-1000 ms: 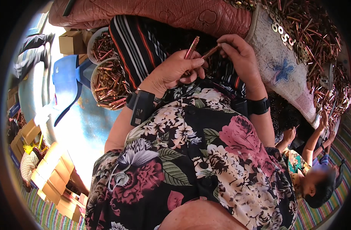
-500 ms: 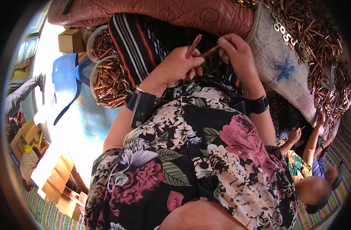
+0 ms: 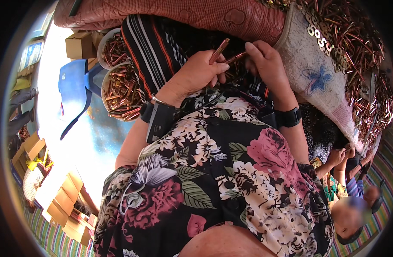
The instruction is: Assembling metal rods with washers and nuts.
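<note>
My left hand (image 3: 200, 70) grips a coppery rod (image 3: 220, 50) pointing toward one o'clock; at its three o'clock, my right hand (image 3: 267, 62) seemingly pinches a second rod (image 3: 236, 58).

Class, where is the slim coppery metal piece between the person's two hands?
In the head view, the coppery piece is at upper centre, slanting up from the thumb of the left hand toward the fingertips of the right hand.

No lettering readable; marks on black wrist device (image 3: 162, 121) too small.
</note>
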Tool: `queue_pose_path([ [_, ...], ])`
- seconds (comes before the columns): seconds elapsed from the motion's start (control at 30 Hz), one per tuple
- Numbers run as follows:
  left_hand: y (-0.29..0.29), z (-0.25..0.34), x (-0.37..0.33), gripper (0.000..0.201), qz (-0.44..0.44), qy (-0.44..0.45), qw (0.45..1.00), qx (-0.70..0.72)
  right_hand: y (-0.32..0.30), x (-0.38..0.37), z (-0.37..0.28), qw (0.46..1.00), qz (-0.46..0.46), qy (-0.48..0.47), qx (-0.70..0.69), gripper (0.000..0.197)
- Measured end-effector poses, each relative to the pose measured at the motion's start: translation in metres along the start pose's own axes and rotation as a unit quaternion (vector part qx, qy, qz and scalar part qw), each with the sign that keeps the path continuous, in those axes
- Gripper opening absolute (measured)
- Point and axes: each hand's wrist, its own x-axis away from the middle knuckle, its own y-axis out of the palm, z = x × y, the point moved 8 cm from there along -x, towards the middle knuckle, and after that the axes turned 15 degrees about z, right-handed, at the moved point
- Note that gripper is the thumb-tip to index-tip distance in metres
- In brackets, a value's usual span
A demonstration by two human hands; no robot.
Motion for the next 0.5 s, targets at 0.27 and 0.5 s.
queue_pose_path([
  [0.27, 0.004, -0.001, 0.003, 0.017, -0.022, -0.033, 0.998, 0.050, -0.002, -0.005, -0.003, 0.998, -0.010, -0.060, 0.029, 0.015],
  [0.5, 0.007, -0.001, 0.003, 0.017, -0.041, -0.035, 0.997, 0.046, -0.002, 0.000, -0.018, 0.997, -0.001, -0.064, -0.040, 0.013],
])
